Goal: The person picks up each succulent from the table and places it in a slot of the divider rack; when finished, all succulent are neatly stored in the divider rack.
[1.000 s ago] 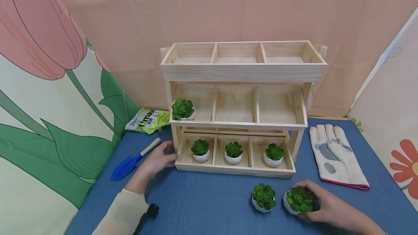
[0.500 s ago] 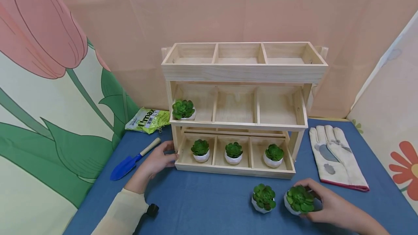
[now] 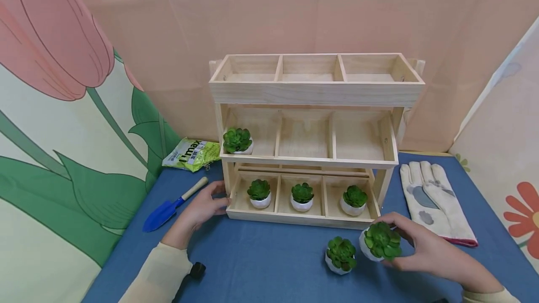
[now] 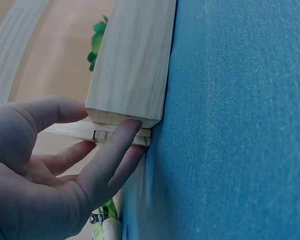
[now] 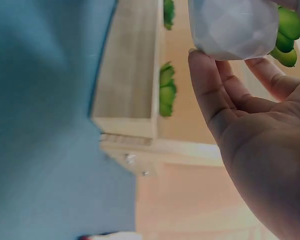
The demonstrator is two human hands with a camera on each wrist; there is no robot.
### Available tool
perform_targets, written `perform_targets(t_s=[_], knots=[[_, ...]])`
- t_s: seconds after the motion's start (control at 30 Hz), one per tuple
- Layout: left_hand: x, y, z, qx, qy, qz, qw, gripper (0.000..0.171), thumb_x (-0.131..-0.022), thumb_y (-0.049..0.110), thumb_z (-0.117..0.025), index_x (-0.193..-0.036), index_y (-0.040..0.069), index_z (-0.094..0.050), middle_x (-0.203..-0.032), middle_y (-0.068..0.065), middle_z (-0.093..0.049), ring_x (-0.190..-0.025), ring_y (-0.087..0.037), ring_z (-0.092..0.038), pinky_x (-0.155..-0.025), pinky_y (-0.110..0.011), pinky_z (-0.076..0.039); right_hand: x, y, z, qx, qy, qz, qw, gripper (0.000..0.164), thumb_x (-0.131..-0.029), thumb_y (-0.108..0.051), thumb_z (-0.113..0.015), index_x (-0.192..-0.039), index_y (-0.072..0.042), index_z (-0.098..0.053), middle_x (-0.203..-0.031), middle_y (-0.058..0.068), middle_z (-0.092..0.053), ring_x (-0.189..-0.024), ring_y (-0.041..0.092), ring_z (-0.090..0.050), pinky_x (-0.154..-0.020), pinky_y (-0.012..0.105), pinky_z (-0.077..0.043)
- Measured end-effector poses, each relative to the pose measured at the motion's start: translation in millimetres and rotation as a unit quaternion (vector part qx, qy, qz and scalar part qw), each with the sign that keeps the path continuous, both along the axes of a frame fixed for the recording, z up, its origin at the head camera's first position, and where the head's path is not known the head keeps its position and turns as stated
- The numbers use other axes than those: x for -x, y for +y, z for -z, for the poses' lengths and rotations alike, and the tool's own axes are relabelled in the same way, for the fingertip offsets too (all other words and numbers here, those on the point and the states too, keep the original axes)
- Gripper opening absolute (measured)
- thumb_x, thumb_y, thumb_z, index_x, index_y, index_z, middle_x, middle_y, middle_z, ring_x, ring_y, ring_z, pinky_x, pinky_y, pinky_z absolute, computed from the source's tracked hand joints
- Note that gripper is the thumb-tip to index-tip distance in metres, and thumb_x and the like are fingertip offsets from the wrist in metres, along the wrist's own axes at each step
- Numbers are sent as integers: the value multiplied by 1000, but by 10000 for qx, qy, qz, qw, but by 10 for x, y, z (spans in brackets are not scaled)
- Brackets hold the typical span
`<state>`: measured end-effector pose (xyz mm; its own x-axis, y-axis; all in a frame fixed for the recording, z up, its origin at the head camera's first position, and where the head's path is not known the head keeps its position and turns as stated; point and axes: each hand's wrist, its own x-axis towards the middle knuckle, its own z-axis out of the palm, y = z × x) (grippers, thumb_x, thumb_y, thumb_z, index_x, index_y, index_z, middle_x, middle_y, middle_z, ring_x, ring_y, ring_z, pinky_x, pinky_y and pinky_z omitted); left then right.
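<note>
My right hand point(image 3: 429, 251) grips a potted succulent point(image 3: 381, 241) by its white faceted pot point(image 5: 235, 27), held above the blue tablecloth with fingers and thumb around the pot. Another potted succulent point(image 3: 340, 255) stands on the cloth just left of it. My left hand point(image 3: 205, 207) rests its fingertips against the left end of the three-tier wooden shelf's bottom box point(image 4: 132, 65), fingers spread and slightly bent. Three small succulents point(image 3: 259, 193), one per compartment, stand in that bottom tier. One larger succulent point(image 3: 237, 140) sits in the middle tier's left compartment.
A blue trowel point(image 3: 168, 211) with a pale handle lies left of the shelf, near a green packet point(image 3: 191, 154). White gardening gloves point(image 3: 435, 202) lie at the right. The wooden shelf's top tier point(image 3: 316, 92) has three compartments.
My right hand has raised the potted succulent and moved it slightly away from me, toward the shelf. The left hand keeps its place at the shelf's end.
</note>
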<state>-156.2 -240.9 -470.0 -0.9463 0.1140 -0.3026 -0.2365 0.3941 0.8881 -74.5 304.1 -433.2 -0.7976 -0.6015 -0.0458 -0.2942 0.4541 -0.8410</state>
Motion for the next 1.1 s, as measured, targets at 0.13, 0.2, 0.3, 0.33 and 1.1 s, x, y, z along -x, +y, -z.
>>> perform_targets(t_s=[0.13,0.2,0.3,0.33,1.1], knots=[[-10,1,-3,-4,3,-12,10000,68,-104,13,-65,-164,1,-34,-164,-30,-40,-143,-52,-54,-100,-52,-65,68,-99,-128,124,24,-26,9999,62,-92,-11,-82,-146,-16,-50,-130,-3,-62,-107,13,-64,-85,20,-57],[-9,8,-6,9,4,1,10000,68,-105,13,-65,-164,1,-34,-164,-31,-39,-143,-52,-54,-100,-52,-65,102,-145,-179,159,125,-13,9998,64,-91,-10,-83,-146,-15,-51,-129,-3,-62,-106,14,-65,-85,21,-57],[-9,18,-15,19,13,15,10000,68,-105,14,-65,-164,1,-33,-165,-31,-39,-143,-52,-54,-100,-52,-65,156,-203,-246,238,236,-7,9994,65,-91,-9,-84,-147,-13,-51,-129,-3,-62,-104,15,-66,-85,22,-58],[-7,18,-16,19,14,14,10000,68,-105,14,-65,-164,1,-33,-165,-31,-39,-143,-52,-54,-100,-52,-65,174,-220,-267,249,275,-14,9993,65,-91,-9,-83,-147,-14,-51,-129,-3,-62,-104,15,-66,-85,22,-57],[1,-6,31,-31,-50,-57,10000,69,-104,13,-66,-164,1,-33,-165,-31,-38,-143,-53,-54,-100,-53,-65,544,-697,-752,685,775,-202,9944,66,-88,-3,-85,-145,-15,-53,-133,3,-58,-110,16,-63,-91,25,-59]])
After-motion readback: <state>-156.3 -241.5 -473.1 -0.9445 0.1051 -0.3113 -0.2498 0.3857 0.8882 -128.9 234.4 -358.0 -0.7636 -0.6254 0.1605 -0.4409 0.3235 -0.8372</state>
